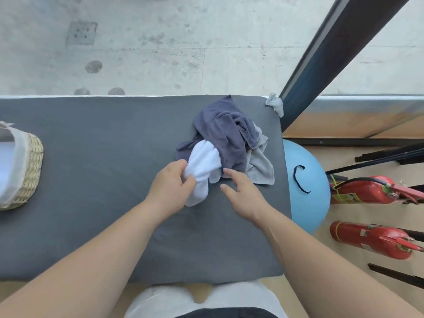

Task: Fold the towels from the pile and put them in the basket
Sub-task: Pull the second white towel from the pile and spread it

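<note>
Left hand (173, 184) pinches white towel (202, 166), likely to draw it clear of pile (229, 143) at table (91, 226) right end. Right hand (241, 191) spread, holds nothing, fingertips at pile edge, probably steadying. Basket (32, 171) far left, well apart.

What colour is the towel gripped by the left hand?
White; the fluffy white towel in the left hand shows best in the head view.

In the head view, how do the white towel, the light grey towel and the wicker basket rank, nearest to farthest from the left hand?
1. The white towel, held in the left hand itself.
2. The light grey towel, off to the hand's right.
3. The wicker basket, far off on its left.
</note>
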Available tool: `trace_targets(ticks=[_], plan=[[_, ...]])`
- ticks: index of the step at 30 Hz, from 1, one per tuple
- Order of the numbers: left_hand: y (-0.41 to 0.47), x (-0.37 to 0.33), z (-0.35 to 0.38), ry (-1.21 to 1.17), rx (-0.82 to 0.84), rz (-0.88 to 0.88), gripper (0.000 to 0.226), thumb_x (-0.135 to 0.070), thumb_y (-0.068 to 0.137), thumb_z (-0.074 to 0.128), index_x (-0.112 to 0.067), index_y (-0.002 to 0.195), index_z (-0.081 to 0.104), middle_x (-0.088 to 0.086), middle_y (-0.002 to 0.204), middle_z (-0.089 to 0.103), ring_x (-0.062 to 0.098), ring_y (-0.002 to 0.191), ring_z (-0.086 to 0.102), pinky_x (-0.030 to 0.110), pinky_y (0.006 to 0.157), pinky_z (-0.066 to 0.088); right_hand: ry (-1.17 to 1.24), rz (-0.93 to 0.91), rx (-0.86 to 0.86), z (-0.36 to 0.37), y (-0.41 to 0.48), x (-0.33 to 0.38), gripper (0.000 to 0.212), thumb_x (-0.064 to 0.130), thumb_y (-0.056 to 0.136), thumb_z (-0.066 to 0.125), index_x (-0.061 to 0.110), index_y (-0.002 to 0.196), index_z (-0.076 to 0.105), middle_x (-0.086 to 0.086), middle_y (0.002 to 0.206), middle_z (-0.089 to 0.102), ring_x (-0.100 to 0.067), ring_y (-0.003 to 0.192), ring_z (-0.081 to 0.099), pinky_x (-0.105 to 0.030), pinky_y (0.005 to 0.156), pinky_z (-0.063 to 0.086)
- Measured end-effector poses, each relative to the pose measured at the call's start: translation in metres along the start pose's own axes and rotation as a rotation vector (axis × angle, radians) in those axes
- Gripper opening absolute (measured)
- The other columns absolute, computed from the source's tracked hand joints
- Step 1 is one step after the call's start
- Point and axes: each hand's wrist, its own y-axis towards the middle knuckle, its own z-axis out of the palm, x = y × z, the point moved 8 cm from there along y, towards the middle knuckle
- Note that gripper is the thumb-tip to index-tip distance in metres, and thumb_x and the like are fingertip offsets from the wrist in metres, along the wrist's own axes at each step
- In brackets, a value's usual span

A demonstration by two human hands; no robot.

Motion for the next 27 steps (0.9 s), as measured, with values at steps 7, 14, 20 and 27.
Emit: trace_targets(ticks=[7,14,20,27], plan=[[-0.069,-0.062,-0.049,0.356,0.014,0.533,0.033,-0.009,0.065,0.049,-0.027,0.069,0.022,-0.005,0.056,0.025,0.023,0.055,0.024,0.029,0.051,0.021,-0.295,-0.367,0.025,-0.014,-0.040,0.079,0.070,0.021,0.097,0.059,0.036,0.157,0.027,0.011,0.165,0.020,-0.016,0.151,0.018,-0.044,0.120,0.027],[-0.124,-0.099,-0.080,0.250,-0.111,0.843,0.027,-0.002,0.070,0.050,-0.026,0.083,0.047,-0.005,0.061,0.044,0.015,0.060,0.028,0.026,0.055,0.032,-0.325,-0.527,0.375,0.039,-0.071,0.124,0.051,0.022,0.082,0.066,0.033,0.131,0.057,0.010,0.134,0.060,-0.013,0.131,0.048,-0.037,0.117,0.030],[-0.142,-0.079,-0.102,0.352,-0.174,0.761,0.006,0.005,0.069,0.056,0.001,0.072,0.058,0.009,0.067,0.056,0.033,0.059,0.049,0.045,0.055,0.041,-0.038,-0.187,0.434,0.027,-0.074,0.099,0.031,0.035,0.076,0.064,0.016,0.101,0.064,0.007,0.091,0.062,-0.012,0.083,0.055,-0.035,0.075,0.041],[-0.143,0.010,-0.086,0.299,0.216,0.169,0.042,-0.037,0.071,0.072,-0.042,0.107,0.050,-0.019,0.094,0.059,0.005,0.085,0.059,0.030,0.070,0.051,-0.047,-0.262,0.287,0.032,-0.092,0.111,0.010,0.014,0.090,0.063,0.017,0.092,0.072,-0.006,0.091,0.070,-0.009,0.076,0.058,-0.028,0.070,0.047]])
